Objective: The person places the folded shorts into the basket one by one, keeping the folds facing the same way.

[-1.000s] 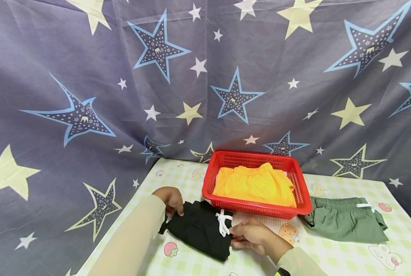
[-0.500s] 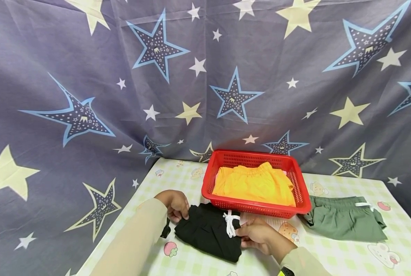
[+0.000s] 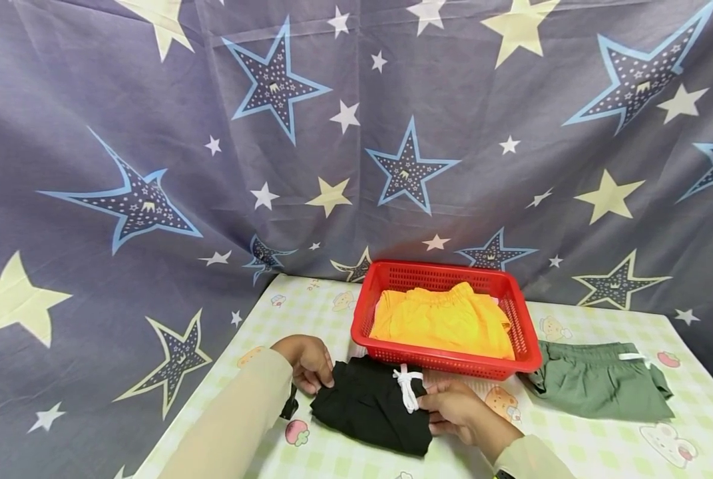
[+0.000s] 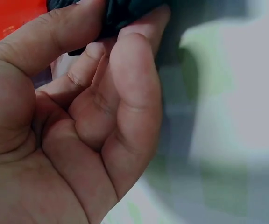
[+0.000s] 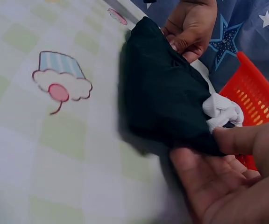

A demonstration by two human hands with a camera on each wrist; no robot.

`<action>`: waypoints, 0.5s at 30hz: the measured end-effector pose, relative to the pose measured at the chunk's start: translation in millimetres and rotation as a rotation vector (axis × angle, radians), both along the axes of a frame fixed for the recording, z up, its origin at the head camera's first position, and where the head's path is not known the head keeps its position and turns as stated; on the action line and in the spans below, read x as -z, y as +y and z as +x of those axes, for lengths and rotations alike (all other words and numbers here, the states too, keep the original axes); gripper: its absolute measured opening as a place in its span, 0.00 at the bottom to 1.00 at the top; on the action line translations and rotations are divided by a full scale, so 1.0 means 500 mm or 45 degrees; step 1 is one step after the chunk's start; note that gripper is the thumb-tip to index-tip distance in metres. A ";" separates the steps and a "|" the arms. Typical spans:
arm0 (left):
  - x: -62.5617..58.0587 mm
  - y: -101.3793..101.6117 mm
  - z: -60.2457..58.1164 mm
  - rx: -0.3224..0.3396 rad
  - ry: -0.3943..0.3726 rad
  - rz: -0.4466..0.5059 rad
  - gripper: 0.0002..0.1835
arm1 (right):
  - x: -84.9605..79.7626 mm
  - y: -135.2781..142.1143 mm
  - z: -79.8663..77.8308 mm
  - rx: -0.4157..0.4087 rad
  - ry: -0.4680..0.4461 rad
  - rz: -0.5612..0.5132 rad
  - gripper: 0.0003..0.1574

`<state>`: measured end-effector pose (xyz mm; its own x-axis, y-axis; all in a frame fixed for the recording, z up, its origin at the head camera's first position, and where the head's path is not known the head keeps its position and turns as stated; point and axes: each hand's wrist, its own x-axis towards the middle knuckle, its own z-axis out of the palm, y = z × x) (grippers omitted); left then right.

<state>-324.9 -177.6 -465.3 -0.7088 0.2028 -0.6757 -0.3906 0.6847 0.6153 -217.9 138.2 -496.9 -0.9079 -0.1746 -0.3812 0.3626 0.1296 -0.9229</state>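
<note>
Folded black shorts (image 3: 371,406) with a white drawstring (image 3: 408,387) lie between both hands, just in front of the red basket. My left hand (image 3: 309,364) pinches their left edge between thumb and fingers; in the left wrist view, dark cloth (image 4: 130,14) sits at the fingertips. At the opposite edge, beside the drawstring, my right hand (image 3: 461,412) grips the cloth. The right wrist view shows its thumb on top and fingers (image 5: 195,172) underneath, with the shorts (image 5: 162,98) stretched toward the left hand (image 5: 193,28).
The red plastic basket (image 3: 452,362) stands behind the black shorts, holding folded yellow shorts (image 3: 440,326). Green shorts (image 3: 602,382) with a white tie lie to its right. A checked cloth (image 3: 572,446) covers the table; a star-patterned curtain (image 3: 356,166) hangs behind.
Both hands have shifted to the right along the table, carrying the black shorts with them. The basket and the green shorts have stayed in place.
</note>
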 end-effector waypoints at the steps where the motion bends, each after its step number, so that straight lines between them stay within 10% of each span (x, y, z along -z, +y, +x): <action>1: 0.002 0.002 0.001 -0.002 -0.003 0.008 0.14 | 0.001 0.003 0.001 0.023 0.003 0.008 0.06; 15: 0.022 0.049 0.049 -0.058 0.118 0.104 0.13 | -0.001 0.059 0.009 0.108 0.000 0.028 0.06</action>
<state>-300.6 -153.3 -476.6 -0.7772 0.2204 -0.5893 -0.3590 0.6138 0.7031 -213.4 167.6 -496.4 -0.9190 -0.0889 -0.3840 0.3730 0.1191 -0.9202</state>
